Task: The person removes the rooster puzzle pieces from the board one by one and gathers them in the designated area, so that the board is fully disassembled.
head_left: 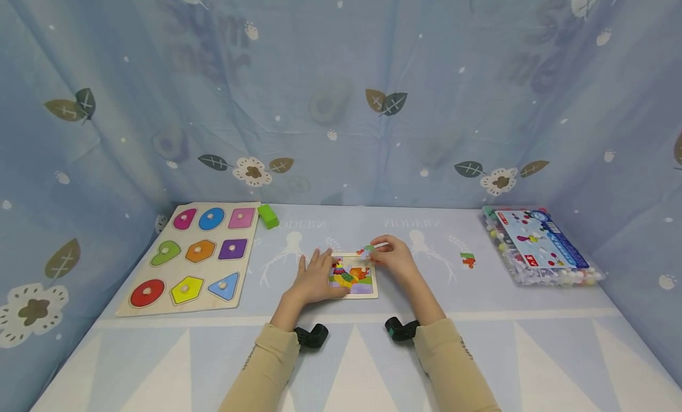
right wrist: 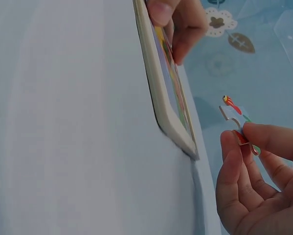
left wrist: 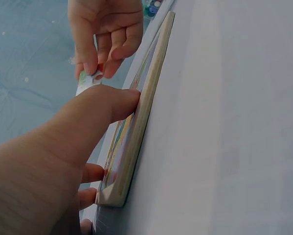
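Observation:
A small wooden jigsaw puzzle with a colourful picture lies flat in its tray in front of me. My left hand rests at its left side, fingers spread and fairly straight, thumb lying over the front edge. In the left wrist view, that thumb presses on the puzzle frame. Just above the puzzle's upper right corner, my right hand pinches a jigsaw piece between thumb and fingers. The piece is light blue with red and green parts, held clear of the tray in the right wrist view.
A loose jigsaw piece lies to the right. Farther right stands a clear plastic box of beads. On the left are a wooden shape board with knobbed shapes and a green block. A patterned curtain hangs behind the table.

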Tool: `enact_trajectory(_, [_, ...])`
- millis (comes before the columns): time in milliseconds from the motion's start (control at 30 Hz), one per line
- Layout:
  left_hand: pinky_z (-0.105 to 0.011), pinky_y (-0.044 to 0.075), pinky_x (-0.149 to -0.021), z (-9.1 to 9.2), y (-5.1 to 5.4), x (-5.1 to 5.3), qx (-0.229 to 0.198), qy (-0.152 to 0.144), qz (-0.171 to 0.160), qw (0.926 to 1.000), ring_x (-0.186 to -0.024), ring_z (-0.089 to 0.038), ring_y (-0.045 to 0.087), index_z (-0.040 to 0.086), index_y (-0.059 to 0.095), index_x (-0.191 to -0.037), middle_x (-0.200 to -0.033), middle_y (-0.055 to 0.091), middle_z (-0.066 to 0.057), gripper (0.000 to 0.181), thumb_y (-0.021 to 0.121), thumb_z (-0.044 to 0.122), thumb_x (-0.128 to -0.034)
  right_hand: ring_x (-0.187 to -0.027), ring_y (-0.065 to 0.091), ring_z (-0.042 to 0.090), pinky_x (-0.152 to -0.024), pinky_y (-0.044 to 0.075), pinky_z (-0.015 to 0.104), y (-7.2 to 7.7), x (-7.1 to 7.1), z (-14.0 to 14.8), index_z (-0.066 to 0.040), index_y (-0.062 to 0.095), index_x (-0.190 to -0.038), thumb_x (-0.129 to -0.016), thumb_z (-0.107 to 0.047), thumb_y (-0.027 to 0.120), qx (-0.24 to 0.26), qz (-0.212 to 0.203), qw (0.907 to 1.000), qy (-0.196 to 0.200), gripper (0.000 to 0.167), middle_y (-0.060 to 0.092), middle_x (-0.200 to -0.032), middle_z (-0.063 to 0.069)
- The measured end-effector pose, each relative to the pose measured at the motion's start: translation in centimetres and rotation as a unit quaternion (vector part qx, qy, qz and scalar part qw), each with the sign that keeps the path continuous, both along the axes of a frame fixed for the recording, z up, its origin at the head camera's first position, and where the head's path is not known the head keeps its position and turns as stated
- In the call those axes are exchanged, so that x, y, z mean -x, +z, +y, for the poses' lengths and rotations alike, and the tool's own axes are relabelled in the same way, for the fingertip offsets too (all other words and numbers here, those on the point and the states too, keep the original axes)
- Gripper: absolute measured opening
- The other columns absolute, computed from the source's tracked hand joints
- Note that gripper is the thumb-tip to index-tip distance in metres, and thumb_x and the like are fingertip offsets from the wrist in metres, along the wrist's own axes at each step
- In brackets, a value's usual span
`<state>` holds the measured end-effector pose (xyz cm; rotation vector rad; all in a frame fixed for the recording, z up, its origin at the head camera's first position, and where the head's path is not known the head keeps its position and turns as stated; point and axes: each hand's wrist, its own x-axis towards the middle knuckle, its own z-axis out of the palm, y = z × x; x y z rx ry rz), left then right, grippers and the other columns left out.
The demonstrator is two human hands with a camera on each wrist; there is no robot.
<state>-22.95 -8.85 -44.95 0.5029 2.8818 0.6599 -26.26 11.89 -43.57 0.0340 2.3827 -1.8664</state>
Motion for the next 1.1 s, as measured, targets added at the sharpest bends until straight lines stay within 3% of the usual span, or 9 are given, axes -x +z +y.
enact_trajectory(933, [-0.059,-0.002,-0.107,-0.1,0.1,0.0,-0.004,0.0,-0.004,1.0,-0.139,-0.037,0.011,0.005,0.043,-0.131,-0.15,0.024,-0.014,0.075,0.067,0.049,-0.0758,-0.08,0.067,0.016,-0.07,0.051,0.028,1.1,-0.1,6.1,0.003,0.056,-0.118,-0.086,-0.006,0.063,-0.015,-0.014,0.9989,-0.042,0.034,0.064,-0.084,0.003])
enact_trajectory(1100, [-0.059,-0.002,-0.108,-0.1,0.1,0.2,0.001,-0.001,-0.005,1.0,-0.14,-0.036,0.011,0.005,0.042,-0.132,-0.151,0.023,-0.014,0.075,0.066,0.049,-0.0762,-0.076,0.066,0.01,-0.069,0.05,0.025,1.3,-0.2,7.3,0.004,0.053,-0.122,-0.086,-0.006,0.063,-0.006,-0.023,0.9987,-0.046,0.039,0.063,-0.079,-0.002])
